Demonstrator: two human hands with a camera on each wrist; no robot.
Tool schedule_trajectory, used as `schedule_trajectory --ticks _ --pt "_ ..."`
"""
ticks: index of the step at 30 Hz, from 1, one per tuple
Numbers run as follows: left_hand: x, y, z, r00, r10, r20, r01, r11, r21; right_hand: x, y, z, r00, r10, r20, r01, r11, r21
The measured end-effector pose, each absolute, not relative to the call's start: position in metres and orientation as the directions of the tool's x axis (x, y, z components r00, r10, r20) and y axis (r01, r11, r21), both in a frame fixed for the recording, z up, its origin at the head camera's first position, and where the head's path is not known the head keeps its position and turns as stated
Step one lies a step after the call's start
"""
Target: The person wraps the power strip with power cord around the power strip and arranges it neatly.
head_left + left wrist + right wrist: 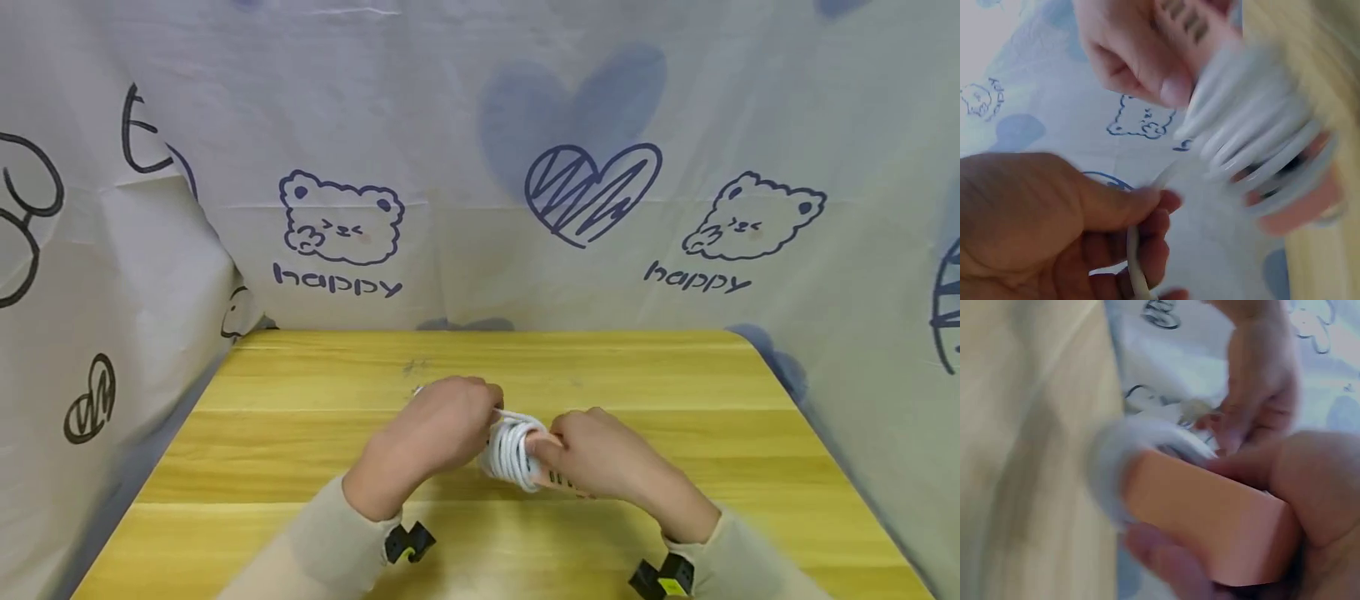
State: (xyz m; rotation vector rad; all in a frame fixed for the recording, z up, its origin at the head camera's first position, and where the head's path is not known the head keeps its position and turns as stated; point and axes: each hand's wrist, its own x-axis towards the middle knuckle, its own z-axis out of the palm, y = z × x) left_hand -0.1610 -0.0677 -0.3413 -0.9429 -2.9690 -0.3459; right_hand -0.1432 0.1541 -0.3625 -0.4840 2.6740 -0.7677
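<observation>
A pink power strip (1204, 515) has its white cord (510, 454) wound round one end in several loops. My right hand (600, 454) grips the strip's other end, with slots (1185, 20) showing along its face in the left wrist view. On the left, my left hand (442, 425) pinches a free length of the cord (1135, 262) between thumb and fingers. That length runs from the coil through the fingers. Both hands hold the strip and cord above the table. Motion blurs the coil in both wrist views.
Under the hands lies a yellow wood-grain table (300, 450). A white cloth (465, 167) with bear and heart drawings hangs behind it and at the sides. A small pale bit (417, 390) shows just beyond the left hand; its kind is unclear.
</observation>
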Motion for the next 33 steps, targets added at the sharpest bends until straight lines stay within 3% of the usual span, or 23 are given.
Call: schedule_trajectory --ticks 3,6,11,15,19,23,26,33 --pt "-0.160 -0.065 -0.353 -0.874 0.472 0.113 0.478 0.795 0.374 -0.145 0.152 -0.384 -0.972 -0.229 -0.056 -0.157 0.806 -0.570" --pt "-0.160 -0.060 -0.373 -0.912 0.392 0.122 0.393 0.748 0.535 -0.147 0.152 -0.407 -0.996 -0.075 0.038 -0.081 0.731 -0.677" --pt "-0.159 -0.051 -0.403 -0.959 0.235 0.158 0.277 0.659 0.699 -0.146 0.146 -0.434 -0.996 0.085 0.030 0.017 0.503 -0.864" --pt "-0.157 -0.044 -0.415 -0.933 0.162 0.322 0.348 0.640 0.686 -0.145 0.140 -0.443 -0.993 0.093 -0.075 0.093 0.203 -0.975" --pt "-0.156 -0.042 -0.421 -0.897 0.107 0.429 0.375 0.699 0.609 -0.144 0.136 -0.448 -0.983 0.035 -0.178 0.175 -0.069 -0.982" --pt "-0.161 -0.048 -0.425 -0.961 0.050 0.271 0.242 0.621 0.746 -0.145 0.139 -0.453 -0.969 -0.032 -0.246 0.247 -0.199 -0.948" --pt "-0.165 -0.053 -0.431 -0.988 0.088 0.124 0.152 0.501 0.852 -0.146 0.142 -0.457 -0.952 -0.078 -0.295 0.304 -0.281 -0.910" --pt "-0.175 -0.058 -0.455 -0.989 0.145 -0.027 0.036 0.416 0.909 -0.146 0.145 -0.472 -0.901 -0.211 -0.378 0.430 -0.338 -0.837"
